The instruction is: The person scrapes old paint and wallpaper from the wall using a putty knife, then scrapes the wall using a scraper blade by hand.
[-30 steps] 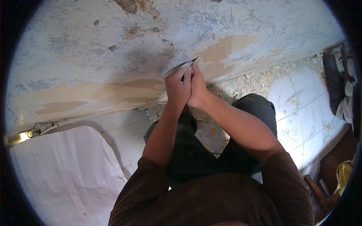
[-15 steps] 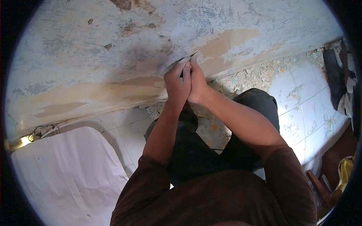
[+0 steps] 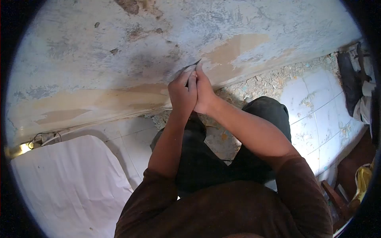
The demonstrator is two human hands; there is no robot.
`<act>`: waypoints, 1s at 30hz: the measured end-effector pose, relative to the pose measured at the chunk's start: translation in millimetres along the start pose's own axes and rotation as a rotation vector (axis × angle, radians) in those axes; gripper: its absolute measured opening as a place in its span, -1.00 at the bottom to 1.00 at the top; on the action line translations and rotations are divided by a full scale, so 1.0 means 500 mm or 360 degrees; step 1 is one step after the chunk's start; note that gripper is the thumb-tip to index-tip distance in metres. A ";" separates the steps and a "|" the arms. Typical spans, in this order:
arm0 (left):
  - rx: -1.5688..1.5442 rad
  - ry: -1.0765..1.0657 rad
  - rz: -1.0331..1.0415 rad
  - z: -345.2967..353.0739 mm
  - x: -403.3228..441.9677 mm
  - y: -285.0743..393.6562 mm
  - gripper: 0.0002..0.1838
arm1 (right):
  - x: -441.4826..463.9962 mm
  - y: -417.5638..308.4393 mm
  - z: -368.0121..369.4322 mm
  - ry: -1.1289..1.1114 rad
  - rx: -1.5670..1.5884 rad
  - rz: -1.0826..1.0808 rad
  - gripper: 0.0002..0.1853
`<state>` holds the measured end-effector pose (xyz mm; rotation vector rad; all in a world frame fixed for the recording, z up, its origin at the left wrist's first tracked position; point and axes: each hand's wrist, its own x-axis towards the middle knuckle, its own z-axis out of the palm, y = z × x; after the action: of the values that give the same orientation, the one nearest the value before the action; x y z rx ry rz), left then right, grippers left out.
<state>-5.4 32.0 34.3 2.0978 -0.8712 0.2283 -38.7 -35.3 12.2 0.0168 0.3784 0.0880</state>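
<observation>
My left hand [image 3: 183, 92] and my right hand [image 3: 203, 90] are pressed together on a thin dark blade-like tool [image 3: 197, 62], its edge lying against the wall [image 3: 79, 51]. The fingers of both are closed round it, and its handle is mostly hidden. Scraped grey-white paint covers the wall, with a bare tan patch [image 3: 234, 49] just right of the blade and brown damaged spots above. Along the foot of the wall runs another tan strip, left of my hands.
Loose paint chips [image 3: 274, 78] lie along the wall's base over white floor tiles [image 3: 313, 115]. A white sheet [image 3: 71, 178] is at the lower left, near a small lamp [image 3: 27, 147] and cable. Dark and pale cloths [image 3: 349, 81] and a yellow item [image 3: 362, 180] are at the right.
My hands and the blade rose slightly along the wall, then moved back down and a little left. Both hands have kept their grip.
</observation>
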 end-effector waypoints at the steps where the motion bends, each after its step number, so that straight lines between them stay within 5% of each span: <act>1: -0.0007 0.0039 -0.0005 -0.001 -0.001 0.000 -0.79 | 0.002 -0.001 -0.003 -0.0048 -0.0021 0.0010 -0.39; 30: -0.0054 0.0038 -0.0021 0.009 -0.001 -0.008 -0.81 | 0.001 0.010 0.004 -0.0134 -0.0127 -0.0056 -0.38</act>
<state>-3.5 30.5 28.6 2.0651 -0.8409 0.2297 -38.1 -30.1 14.1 -0.0648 0.2905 0.0672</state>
